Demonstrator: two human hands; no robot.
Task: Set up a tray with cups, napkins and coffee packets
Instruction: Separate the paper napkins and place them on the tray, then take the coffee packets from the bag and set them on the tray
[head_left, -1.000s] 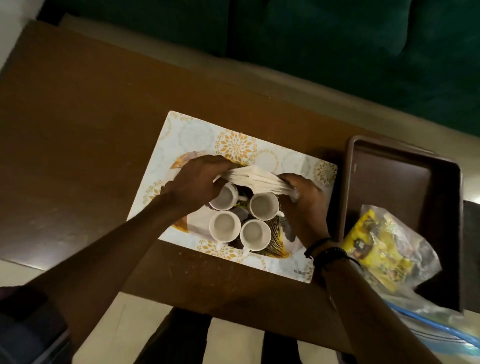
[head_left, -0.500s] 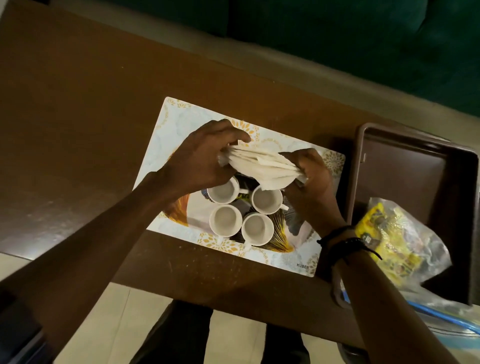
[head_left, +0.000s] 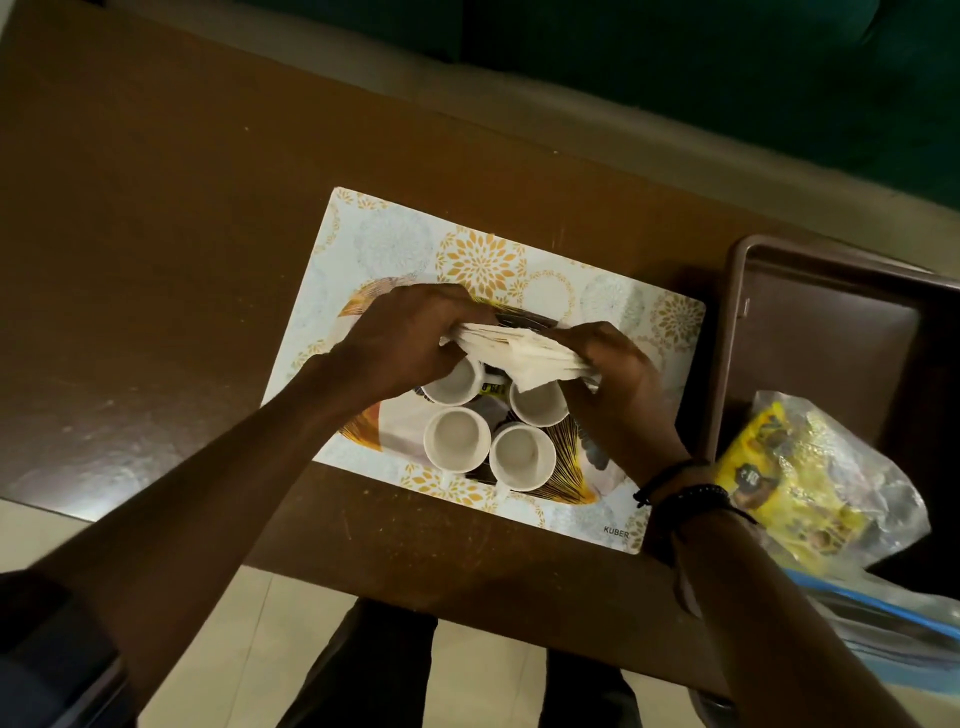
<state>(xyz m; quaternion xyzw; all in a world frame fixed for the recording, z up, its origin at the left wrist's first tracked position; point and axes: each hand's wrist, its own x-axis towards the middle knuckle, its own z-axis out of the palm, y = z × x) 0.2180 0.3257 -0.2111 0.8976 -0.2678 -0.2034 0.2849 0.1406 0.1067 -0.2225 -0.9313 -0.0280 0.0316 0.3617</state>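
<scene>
Head view looks down on a brown counter (head_left: 156, 234) with a flowered mat (head_left: 395, 244) at its near edge. On the mat lies a tray (head_left: 569, 467) with a gold fan pattern, and four white cups (head_left: 457, 447) stand upright on it in a tight cluster, touching or almost touching one another. That part of the job looks done.

Both hands are busy with the napkins (head_left: 524, 353). The left hand (head_left: 410, 338) pinches the left end of the white stack. The right hand (head_left: 618, 374), with dark bands (head_left: 680, 491) at its wrist, grips the right end. The stack hangs between them just above the two far cups, not yet set down. A scrap of yellow shows between the far cups; I cannot tell what it is.

To the right of the mat, off the tray, stands a brown tub (head_left: 821, 353). At its near end lies a clear bag of yellow packets (head_left: 795, 483), most likely the coffee. By my reckoning the task is around halfway: cups placed, napkins in hand and needing a spot on the tray, packets yet to be fetched from the bag.
</scene>
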